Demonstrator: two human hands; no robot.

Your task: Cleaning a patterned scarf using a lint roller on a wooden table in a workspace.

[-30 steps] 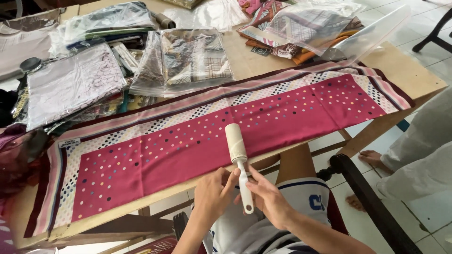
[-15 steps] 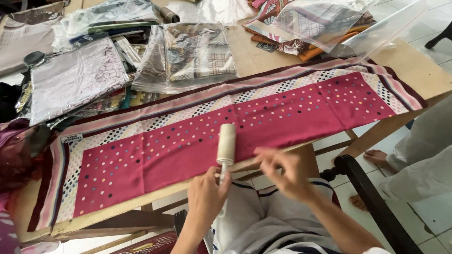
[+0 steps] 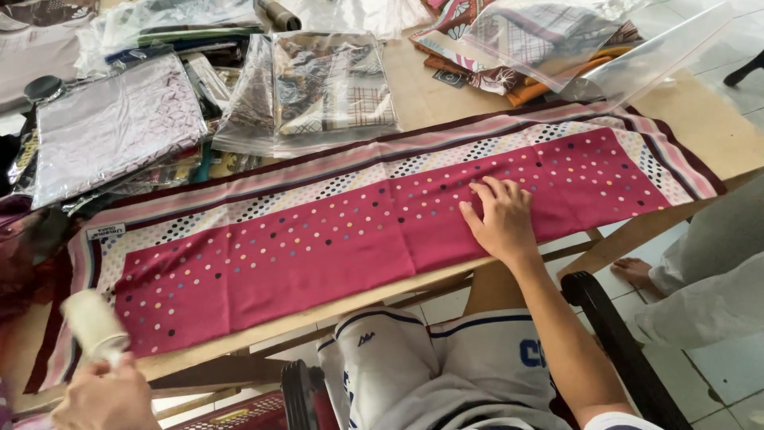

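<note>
Head view over a wooden table point(image 3: 720, 131) on which one pink scarf point(image 3: 334, 239) with multicoloured dots and a striped border lies spread flat from left to right. The right hand point(image 3: 501, 216), which half a second ago was in the air beside the roller, now lies released and flat, fingers spread, palm down on the right half of the scarf near the table's near edge. The left hand point(image 3: 103, 398), previously central in front of the body, has swung to the near left corner and is clenched around the handle of one white lint roller point(image 3: 94, 325); the roller head, blurred by motion, sits just over the scarf's left end. Judged from these positions, the cloth is pinned on the right and the roller is set at its left end. Counted: one scarf spread out, one lint roller, two hands of the wearer. Far side of the table: at least three clear bags of folded fabric point(image 3: 330, 87), others overlapping and uncountable. Right margin: one bare foot point(image 3: 633, 271) of another person on the tiled floor; one dark chair arm point(image 3: 613, 334) beside the wearer's knee
</note>
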